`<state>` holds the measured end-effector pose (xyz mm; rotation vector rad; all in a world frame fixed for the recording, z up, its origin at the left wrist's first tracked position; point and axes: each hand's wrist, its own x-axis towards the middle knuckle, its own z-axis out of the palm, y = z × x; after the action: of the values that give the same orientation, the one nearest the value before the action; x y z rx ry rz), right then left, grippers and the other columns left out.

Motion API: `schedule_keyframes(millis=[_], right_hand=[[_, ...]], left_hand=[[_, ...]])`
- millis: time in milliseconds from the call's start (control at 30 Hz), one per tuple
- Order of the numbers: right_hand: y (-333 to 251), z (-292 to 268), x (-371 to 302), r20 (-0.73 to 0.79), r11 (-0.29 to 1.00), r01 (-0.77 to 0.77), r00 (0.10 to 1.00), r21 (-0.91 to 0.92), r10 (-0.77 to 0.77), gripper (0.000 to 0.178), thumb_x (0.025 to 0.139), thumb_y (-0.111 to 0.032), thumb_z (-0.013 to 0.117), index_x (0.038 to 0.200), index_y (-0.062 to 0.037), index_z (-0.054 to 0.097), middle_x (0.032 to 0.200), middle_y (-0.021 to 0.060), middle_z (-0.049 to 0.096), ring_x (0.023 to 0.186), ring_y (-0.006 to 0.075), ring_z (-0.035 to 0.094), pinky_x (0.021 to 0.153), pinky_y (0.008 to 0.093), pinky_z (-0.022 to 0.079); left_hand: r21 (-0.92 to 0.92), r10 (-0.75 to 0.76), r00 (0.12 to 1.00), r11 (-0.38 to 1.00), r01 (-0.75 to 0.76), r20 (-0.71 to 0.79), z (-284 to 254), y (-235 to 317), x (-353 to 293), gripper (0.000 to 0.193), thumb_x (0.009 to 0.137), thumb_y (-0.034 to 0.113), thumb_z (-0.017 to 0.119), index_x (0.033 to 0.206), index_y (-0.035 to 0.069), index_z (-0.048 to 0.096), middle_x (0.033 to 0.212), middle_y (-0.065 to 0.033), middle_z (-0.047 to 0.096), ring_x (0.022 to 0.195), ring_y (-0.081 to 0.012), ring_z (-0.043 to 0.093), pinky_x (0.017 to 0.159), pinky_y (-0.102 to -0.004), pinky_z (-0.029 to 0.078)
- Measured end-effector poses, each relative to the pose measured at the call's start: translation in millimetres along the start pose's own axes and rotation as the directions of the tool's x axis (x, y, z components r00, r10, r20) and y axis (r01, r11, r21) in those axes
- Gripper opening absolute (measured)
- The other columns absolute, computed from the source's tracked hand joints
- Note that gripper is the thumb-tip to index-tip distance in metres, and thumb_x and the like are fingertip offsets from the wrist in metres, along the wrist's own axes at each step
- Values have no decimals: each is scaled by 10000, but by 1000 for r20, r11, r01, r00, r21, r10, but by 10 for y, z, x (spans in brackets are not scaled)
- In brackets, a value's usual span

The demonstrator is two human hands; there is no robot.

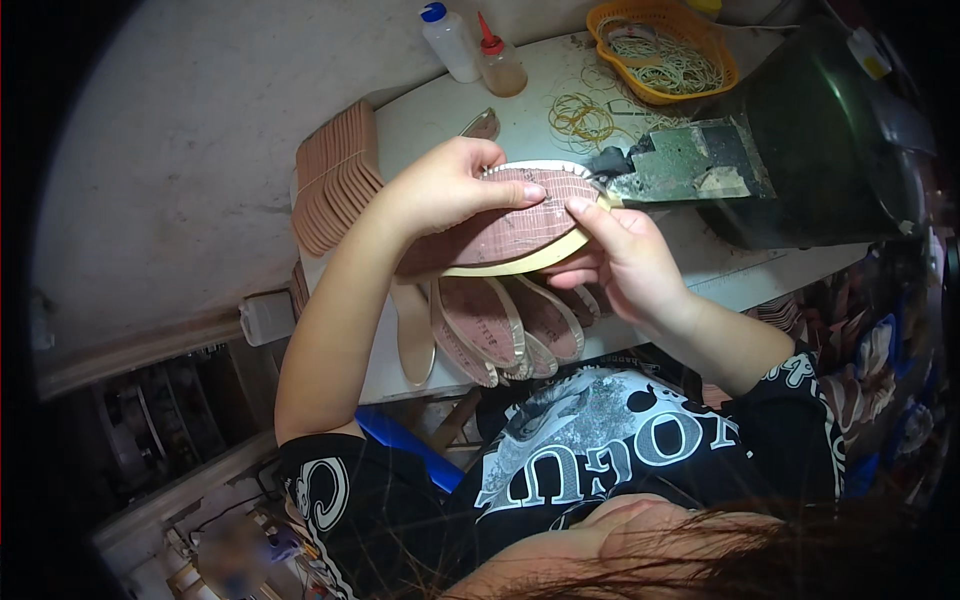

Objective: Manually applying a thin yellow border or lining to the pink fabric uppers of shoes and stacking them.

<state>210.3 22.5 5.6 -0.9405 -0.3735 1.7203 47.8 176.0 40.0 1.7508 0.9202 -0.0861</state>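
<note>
A pink, white-lined shoe insole (500,228) is held up in front of me with its sole side showing. Pale cream edging runs along its near side, and a pleated white edge curves round its far side. My left hand (465,185) grips it from the left, thumb pressed flat on the pink face. On the right, my right hand (625,250) pinches the rim by the toe, fingers underneath. The toe end is close to the working head of a dark green machine (690,165); whether they touch I cannot tell. Several edged insoles (485,315) lie fanned below it.
A banded stack of brown insoles (335,180) stands at the left. Farther back are a blue-capped bottle (452,45), a red-tipped bottle (502,70) and a yellow basket (665,95) of bands. Loose rubber bands (582,120) lie on the white table (400,115). The machine fills the right side.
</note>
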Motion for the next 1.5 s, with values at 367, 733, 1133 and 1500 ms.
schedule_keyframes(millis=[367, 733, 1133, 1500], right_hand=[[54, -116, -384, 148, 876, 75, 989, -477, -4, 269, 878, -252, 656, 1035, -34, 638, 895, 23, 671, 754, 67, 617, 634, 187, 476], [-36, -353, -150, 198, 918, 174, 974, -357, -107, 246, 893, -219, 636, 1019, -9, 660, 893, 32, 678, 721, 43, 593, 615, 178, 439], [267, -549, -747, 201, 898, -280, 911, -340, 360, 258, 873, -170, 640, 1035, 30, 616, 914, 147, 679, 783, 196, 674, 720, 306, 542], [250, -185, -455, 62, 995, 11, 998, -96, -5, 287, 912, -188, 531, 1012, 66, 619, 804, 184, 689, 680, 233, 690, 655, 291, 549]], left_hand=[[-321, -178, 969, 940, 117, -169, 605, 213, -364, 567, 821, 511, 660, 820, -56, 673, 706, -136, 661, 601, -190, 659, 523, -318, 547], [-347, -225, 960, 925, 156, -167, 652, 204, -480, 416, 740, 400, 779, 697, 15, 627, 502, -25, 526, 391, -93, 487, 383, -221, 383], [-387, -177, 876, 922, -12, -449, 679, -2, -232, 444, 724, 433, 793, 646, 58, 568, 491, 33, 469, 387, -48, 401, 379, -195, 339], [-400, -208, 941, 912, 88, -268, 153, -35, 70, 608, 682, 580, 758, 734, -8, 612, 452, 27, 439, 362, -59, 369, 361, -213, 279]])
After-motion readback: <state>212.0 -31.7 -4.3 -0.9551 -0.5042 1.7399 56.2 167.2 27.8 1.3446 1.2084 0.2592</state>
